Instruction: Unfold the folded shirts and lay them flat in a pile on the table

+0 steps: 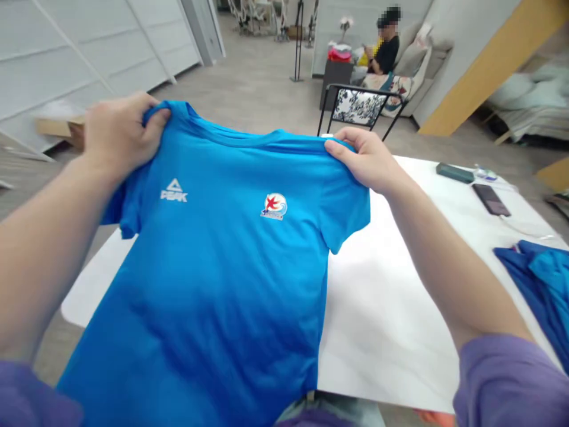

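Observation:
A blue T-shirt point(222, 249) hangs spread out in front of me, its front facing me, with a white PEAK logo and a round red-and-white badge on the chest. My left hand point(122, 133) is closed on one shoulder of the shirt beside the collar. At the other shoulder, my right hand point(364, 157) pinches the fabric between thumb and fingers. The lower part of the shirt drapes toward me over the near side of the white table point(391, 308), and its hem is out of sight.
On the table's right side lie a dark phone point(491, 200) with a cable, a dark green case point(454, 172) and folded blue clothing point(540, 279). A black-framed chair point(360, 107) stands behind the table. Farther back, a person point(386, 50) sits on a sofa.

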Demonstrator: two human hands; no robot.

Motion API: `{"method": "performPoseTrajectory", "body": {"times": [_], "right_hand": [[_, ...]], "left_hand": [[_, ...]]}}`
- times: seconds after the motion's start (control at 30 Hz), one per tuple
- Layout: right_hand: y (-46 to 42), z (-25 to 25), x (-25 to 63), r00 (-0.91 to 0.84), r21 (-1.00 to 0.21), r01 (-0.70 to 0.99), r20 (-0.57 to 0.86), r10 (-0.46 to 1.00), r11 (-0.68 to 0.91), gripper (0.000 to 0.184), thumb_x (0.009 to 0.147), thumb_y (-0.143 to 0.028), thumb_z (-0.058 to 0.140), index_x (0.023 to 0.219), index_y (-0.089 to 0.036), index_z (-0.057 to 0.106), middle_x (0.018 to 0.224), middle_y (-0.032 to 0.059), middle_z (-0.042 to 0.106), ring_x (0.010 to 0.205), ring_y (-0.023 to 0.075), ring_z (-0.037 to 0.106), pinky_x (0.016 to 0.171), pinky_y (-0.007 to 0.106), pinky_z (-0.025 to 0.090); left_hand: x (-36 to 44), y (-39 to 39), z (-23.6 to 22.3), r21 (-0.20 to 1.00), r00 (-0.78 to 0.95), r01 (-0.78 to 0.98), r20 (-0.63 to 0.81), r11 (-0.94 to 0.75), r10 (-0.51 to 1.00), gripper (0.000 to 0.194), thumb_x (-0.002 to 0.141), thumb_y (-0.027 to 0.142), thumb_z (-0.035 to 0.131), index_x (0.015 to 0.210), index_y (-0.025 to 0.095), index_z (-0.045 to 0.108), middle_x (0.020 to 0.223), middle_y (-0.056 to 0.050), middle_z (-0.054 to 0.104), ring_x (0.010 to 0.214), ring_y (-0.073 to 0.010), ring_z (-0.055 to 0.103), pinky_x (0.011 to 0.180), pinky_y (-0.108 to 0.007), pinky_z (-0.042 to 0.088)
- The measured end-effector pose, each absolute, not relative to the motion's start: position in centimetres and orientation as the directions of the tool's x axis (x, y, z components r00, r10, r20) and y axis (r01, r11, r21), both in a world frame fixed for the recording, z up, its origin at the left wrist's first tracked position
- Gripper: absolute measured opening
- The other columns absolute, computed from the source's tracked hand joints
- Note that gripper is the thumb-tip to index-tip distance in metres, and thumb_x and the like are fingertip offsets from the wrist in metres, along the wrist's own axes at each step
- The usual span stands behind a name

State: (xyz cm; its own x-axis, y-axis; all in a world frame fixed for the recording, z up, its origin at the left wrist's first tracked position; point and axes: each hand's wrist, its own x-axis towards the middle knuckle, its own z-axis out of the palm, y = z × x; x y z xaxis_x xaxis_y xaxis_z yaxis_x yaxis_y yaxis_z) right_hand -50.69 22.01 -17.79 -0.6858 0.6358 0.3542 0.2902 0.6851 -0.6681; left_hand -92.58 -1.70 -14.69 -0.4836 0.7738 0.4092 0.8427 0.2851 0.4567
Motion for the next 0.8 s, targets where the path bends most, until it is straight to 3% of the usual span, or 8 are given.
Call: {"method": "performPoseTrajectory", "body": {"times": [0.17,0.23,0.3,0.37,0.43,0.53,0.67,0.8], "right_hand": [[35.9,-27.5,-61.1,-0.624,-0.58,0.528,0.231,0.747,0.62,0.074,0.118,-0.079,0.062,0.153,-0.014,0.07,0.142,0.0189,0.077,0.14,0.0392,0.07,0.13,0.061,0.056],[36.5,-31.1,-61.9,-0.563,-0.544,0.625,0.182,0.806,0.56,0.079,0.119,-0.075,0.059,0.167,-0.013,0.061,0.158,0.0245,0.07,0.151,0.0429,0.065,0.135,0.069,0.052],[32.7,-33.6,-59.8,-0.518,-0.535,0.677,0.143,0.844,0.506,0.078,0.118,-0.073,0.058,0.173,-0.016,0.056,0.166,0.0263,0.066,0.159,0.0459,0.06,0.137,0.073,0.05],[25.3,-34.5,-55.5,-0.521,-0.575,0.691,0.024,0.853,0.438,0.074,0.117,-0.07,0.059,0.172,-0.02,0.058,0.165,0.0253,0.067,0.16,0.0469,0.061,0.137,0.072,0.053],[15.9,-33.7,-50.6,-0.461,-0.588,0.769,-0.239,0.855,0.25,0.058,0.116,-0.064,0.058,0.162,-0.03,0.065,0.159,0.0222,0.07,0.153,0.0463,0.069,0.133,0.068,0.059],[3.4,-30.7,-45.7,-0.386,-0.5,0.864,-0.574,0.723,0.064,0.032,0.108,-0.054,0.065,0.138,-0.043,0.071,0.127,0.0103,0.079,0.112,0.0423,0.086,0.108,0.063,0.073],[-4.3,-26.8,-46.5,-0.302,-0.396,0.918,-0.693,0.655,0.005,0.012,0.102,-0.043,0.072,0.112,-0.04,0.067,0.127,0.0056,0.077,0.121,0.0403,0.087,0.104,0.056,0.071],[-4.3,-24.9,-48.9,-0.2,-0.294,0.954,-0.76,0.618,-0.052,0.025,0.103,-0.049,0.081,0.098,-0.032,0.063,0.122,0.0034,0.078,0.124,0.0361,0.085,0.103,0.045,0.066]], "left_hand": [[-102.0,15.4,-23.2,0.157,-0.405,0.911,0.181,0.381,0.896,0.08,0.132,0.055,0.052,0.123,-0.024,0.057,0.17,-0.027,0.069,0.163,-0.0187,0.056,0.146,-0.048,0.034],[-102.7,18.5,-26.1,0.183,-0.398,0.912,0.168,0.368,0.902,0.076,0.131,0.049,0.06,0.137,-0.026,0.052,0.181,-0.035,0.055,0.171,-0.0237,0.045,0.15,-0.056,0.026],[-101.5,18.4,-28.5,0.285,-0.418,0.886,0.153,0.365,0.895,0.071,0.126,0.04,0.069,0.159,-0.02,0.05,0.189,-0.036,0.045,0.179,-0.0304,0.036,0.152,-0.06,0.019],[-98.9,14.8,-30.3,0.39,-0.433,0.844,0.093,0.367,0.897,0.072,0.12,0.035,0.074,0.176,-0.006,0.052,0.192,-0.033,0.042,0.185,-0.0403,0.029,0.153,-0.063,0.016],[-95.4,8.3,-31.5,0.441,-0.487,0.789,0.023,0.429,0.873,0.073,0.121,0.044,0.064,0.181,0.004,0.051,0.193,-0.032,0.04,0.188,-0.0442,0.024,0.153,-0.065,0.016],[-89.4,-4.6,-32.6,0.445,-0.622,0.659,-0.129,0.606,0.772,0.078,0.121,0.06,0.049,0.183,0.012,0.044,0.191,-0.032,0.037,0.189,-0.0441,0.025,0.152,-0.065,0.023],[-83.7,-19.7,-33.0,0.374,-0.805,0.379,-0.318,0.846,0.501,0.087,0.102,0.088,0.054,0.172,0.037,0.046,0.186,-0.028,0.041,0.18,-0.0574,0.039,0.14,-0.081,0.036],[-83.5,-24.8,-31.3,0.327,-0.82,0.323,-0.372,0.888,0.435,0.057,0.096,0.076,0.053,0.135,0.038,0.065,0.164,-0.024,0.063,0.169,-0.0631,0.053,0.129,-0.085,0.046]]}}
